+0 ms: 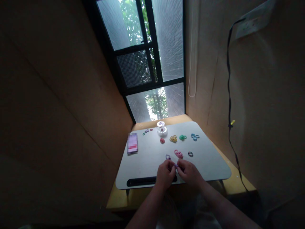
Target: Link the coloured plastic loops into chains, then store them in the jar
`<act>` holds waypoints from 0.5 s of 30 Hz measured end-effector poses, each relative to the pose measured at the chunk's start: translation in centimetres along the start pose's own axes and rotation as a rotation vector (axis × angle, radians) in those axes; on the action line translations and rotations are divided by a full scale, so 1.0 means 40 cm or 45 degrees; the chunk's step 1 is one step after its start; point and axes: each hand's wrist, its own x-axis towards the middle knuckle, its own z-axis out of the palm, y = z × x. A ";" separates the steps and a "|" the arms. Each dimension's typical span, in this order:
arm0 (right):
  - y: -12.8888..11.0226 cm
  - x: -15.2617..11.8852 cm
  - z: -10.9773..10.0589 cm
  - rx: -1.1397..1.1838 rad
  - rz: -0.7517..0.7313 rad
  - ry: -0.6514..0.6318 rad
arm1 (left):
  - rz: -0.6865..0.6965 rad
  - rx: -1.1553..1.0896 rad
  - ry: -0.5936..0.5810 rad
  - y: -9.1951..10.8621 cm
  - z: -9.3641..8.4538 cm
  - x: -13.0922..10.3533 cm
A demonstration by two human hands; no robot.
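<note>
My left hand (pixel 166 173) and my right hand (pixel 189 170) meet over the front of the white lap table. Their fingertips pinch a small purple hair tie (pixel 176 165) between them, mostly covered by the fingers. Just beyond my left hand lies another purple hair tie (pixel 168 156). A pink bunch of hair ties (pixel 179 154) sits past my right fingers, with a dark hair tie (pixel 190 154) to its right. Farther back are red (pixel 162 140), yellow (pixel 173 139), green (pixel 182 137) and blue (pixel 194 137) bunches.
A round clear container (pixel 162 131) stands at the back of the white lap table (pixel 147 159). Several loose ties (pixel 146 131) lie left of it, near a phone-like rectangle (pixel 132 143). A dark slot (pixel 141 181) runs along the front edge. A black cable (pixel 229 95) hangs at right.
</note>
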 end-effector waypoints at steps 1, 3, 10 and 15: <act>-0.001 0.000 -0.002 0.010 -0.005 0.000 | 0.002 0.006 0.000 0.001 0.000 0.000; -0.004 -0.001 -0.005 0.028 -0.011 -0.009 | 0.003 0.012 0.002 0.004 -0.001 0.000; -0.005 -0.001 -0.010 0.037 -0.030 -0.041 | 0.009 0.058 0.013 0.008 -0.001 0.000; -0.004 -0.002 -0.006 0.034 -0.013 -0.031 | 0.008 0.070 -0.003 0.009 -0.001 -0.002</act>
